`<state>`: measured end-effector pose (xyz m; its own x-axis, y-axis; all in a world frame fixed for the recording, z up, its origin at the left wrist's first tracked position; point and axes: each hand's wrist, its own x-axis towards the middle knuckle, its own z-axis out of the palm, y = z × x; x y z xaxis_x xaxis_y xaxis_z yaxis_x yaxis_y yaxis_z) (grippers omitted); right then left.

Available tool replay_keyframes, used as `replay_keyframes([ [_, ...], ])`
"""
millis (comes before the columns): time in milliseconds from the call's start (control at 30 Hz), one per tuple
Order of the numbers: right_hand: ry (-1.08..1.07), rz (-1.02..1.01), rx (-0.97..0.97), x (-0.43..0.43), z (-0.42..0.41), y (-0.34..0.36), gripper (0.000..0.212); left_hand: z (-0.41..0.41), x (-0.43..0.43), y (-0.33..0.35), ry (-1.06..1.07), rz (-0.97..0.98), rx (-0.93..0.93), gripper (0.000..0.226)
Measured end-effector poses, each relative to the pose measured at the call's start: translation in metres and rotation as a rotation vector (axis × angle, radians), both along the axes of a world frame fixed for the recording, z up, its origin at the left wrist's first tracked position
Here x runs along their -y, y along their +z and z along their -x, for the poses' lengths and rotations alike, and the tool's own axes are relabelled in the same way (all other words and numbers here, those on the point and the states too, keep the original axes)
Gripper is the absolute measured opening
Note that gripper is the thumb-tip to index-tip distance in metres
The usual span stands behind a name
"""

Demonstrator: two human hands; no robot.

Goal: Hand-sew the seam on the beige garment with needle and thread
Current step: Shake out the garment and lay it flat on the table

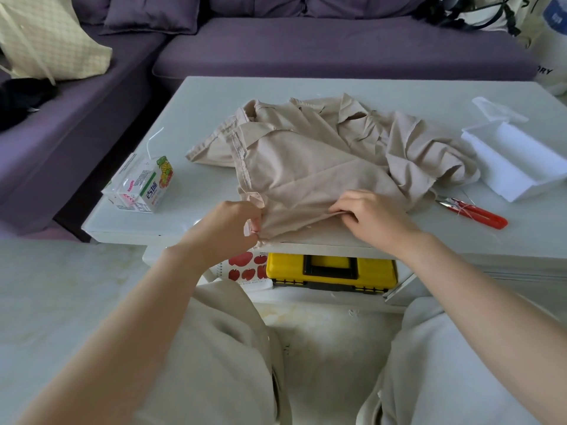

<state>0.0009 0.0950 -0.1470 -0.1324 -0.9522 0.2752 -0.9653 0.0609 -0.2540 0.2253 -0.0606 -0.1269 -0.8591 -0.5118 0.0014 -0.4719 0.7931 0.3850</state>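
The beige garment (310, 157) lies crumpled on the white table (202, 96), its near hem at the front edge. My left hand (230, 223) pinches the hem's left corner at the table edge. My right hand (372, 214) grips the folded hem further right, fingers curled over the cloth. I cannot make out a needle or thread in either hand.
Red-handled snips (474, 213) lie right of the garment. An open white plastic box (518, 161) sits at the far right. A juice carton with a straw (141, 185) stands on the left. A yellow toolbox (331, 271) and an apple-print notebook (248, 268) sit on the shelf below. Behind is a purple sofa (337, 47).
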Motion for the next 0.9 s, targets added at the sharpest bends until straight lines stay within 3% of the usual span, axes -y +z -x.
replay_keyframes([
  [333, 0.077, 0.151, -0.101, 0.009, -0.019, -0.005, 0.01, 0.008, 0.012, -0.001, 0.119, 0.048, 0.1, 0.004],
  [433, 0.085, 0.171, -0.118, 0.011, -0.019, -0.008, 0.011, 0.008, 0.014, 0.0, 0.069, 0.182, -0.048, 0.003],
  [567, 0.068, 0.196, -0.128, 0.012, -0.015, -0.011, 0.018, 0.002, 0.011, 0.005, 0.14, 0.175, -0.289, 0.007],
  [900, 0.091, 0.231, -0.085, 0.016, -0.012, -0.013, 0.031, -0.004, 0.015, 0.001, 0.09, 0.183, -0.212, 0.008],
])
